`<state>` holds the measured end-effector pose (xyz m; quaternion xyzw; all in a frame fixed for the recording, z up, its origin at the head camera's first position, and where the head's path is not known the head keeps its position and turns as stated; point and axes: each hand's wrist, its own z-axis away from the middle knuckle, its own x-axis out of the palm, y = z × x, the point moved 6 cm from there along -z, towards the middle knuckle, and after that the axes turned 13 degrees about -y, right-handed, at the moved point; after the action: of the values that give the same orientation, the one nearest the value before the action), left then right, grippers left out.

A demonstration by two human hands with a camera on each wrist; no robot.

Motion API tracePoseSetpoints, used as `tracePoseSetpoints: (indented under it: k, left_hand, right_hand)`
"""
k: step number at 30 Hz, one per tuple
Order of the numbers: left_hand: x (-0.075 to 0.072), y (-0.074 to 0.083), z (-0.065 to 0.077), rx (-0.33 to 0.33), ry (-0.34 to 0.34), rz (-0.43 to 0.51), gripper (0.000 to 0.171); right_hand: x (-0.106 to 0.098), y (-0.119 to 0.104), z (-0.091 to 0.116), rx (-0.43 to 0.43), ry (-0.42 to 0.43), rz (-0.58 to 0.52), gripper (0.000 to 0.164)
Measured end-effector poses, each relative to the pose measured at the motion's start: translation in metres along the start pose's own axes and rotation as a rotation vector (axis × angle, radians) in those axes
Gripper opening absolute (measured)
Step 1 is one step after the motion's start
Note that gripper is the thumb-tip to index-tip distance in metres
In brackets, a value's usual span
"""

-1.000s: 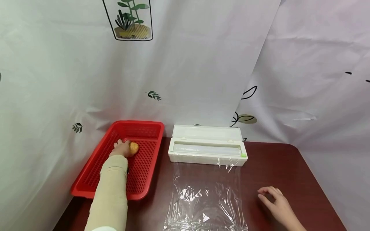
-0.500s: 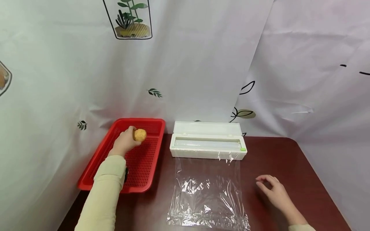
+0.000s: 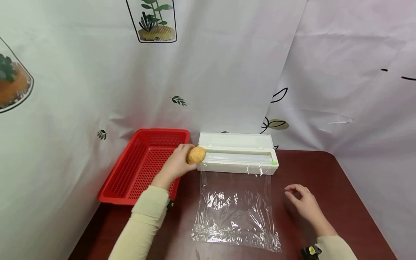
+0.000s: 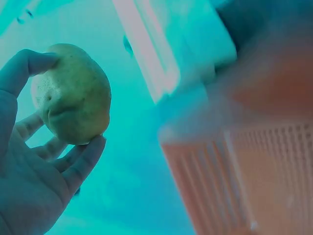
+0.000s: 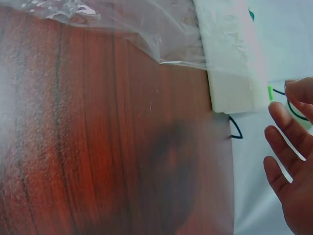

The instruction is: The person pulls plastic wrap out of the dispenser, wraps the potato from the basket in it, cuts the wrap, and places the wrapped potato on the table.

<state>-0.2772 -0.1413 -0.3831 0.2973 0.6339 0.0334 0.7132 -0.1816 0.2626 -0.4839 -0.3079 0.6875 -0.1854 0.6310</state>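
In the head view my left hand (image 3: 177,162) holds a yellowish potato (image 3: 196,155) in the air, in front of the left end of the white cling film box (image 3: 237,167). The left wrist view shows the thumb and fingertips pinching the potato (image 4: 76,98) from opposite sides. From the box with its raised lid, a sheet of clear cling film (image 3: 235,209) stretches over the table towards me. To the right of the film my right hand (image 3: 303,204) hovers with loosely curled fingers and holds nothing.
A red perforated plastic basket (image 3: 112,199) stands on the left of the dark red-brown table (image 3: 305,162). White patterned cloth (image 3: 227,79) hangs behind and at both sides. The box's lid (image 3: 235,140) leans back near the cloth.
My left hand has taken the potato up out of the red basket and carried it right, towards the cling film box. The right hand stays beside the film, nearly unchanged.
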Motion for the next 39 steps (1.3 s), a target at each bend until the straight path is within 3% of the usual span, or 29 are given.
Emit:
tracePoseSetpoints:
  k: [4, 8, 12, 16, 22, 31, 39]
  left_hand:
    - [0.037, 0.018, 0.0, 0.005, -0.015, 0.064, 0.068]
    - [0.082, 0.034, 0.001, -0.003, -0.083, 0.166, 0.068]
    - [0.123, 0.048, 0.001, 0.018, -0.149, 0.145, 0.067]
    - [0.148, 0.059, 0.002, 0.046, -0.171, 0.073, 0.065]
    - [0.167, 0.068, 0.002, 0.046, -0.196, 0.053, 0.063]
    - [0.18, 0.07, 0.005, 0.049, -0.205, 0.018, 0.064]
    - [0.186, 0.073, 0.008, 0.113, -0.168, -0.071, 0.077]
  right_hand:
    - [0.001, -0.001, -0.006, 0.004, -0.007, -0.007, 0.01]
    - [0.002, -0.002, -0.008, -0.003, -0.012, -0.017, 0.011]
    - [0.002, -0.001, -0.006, -0.003, -0.006, -0.026, 0.011]
    - [0.002, -0.001, -0.002, -0.015, 0.003, -0.039, 0.011]
    - [0.004, 0.002, 0.003, 0.002, -0.002, -0.034, 0.011]
    - [0.007, 0.005, 0.006, 0.032, -0.025, -0.039, 0.011]
    - [0.009, 0.006, 0.003, 0.051, -0.051, -0.053, 0.013]
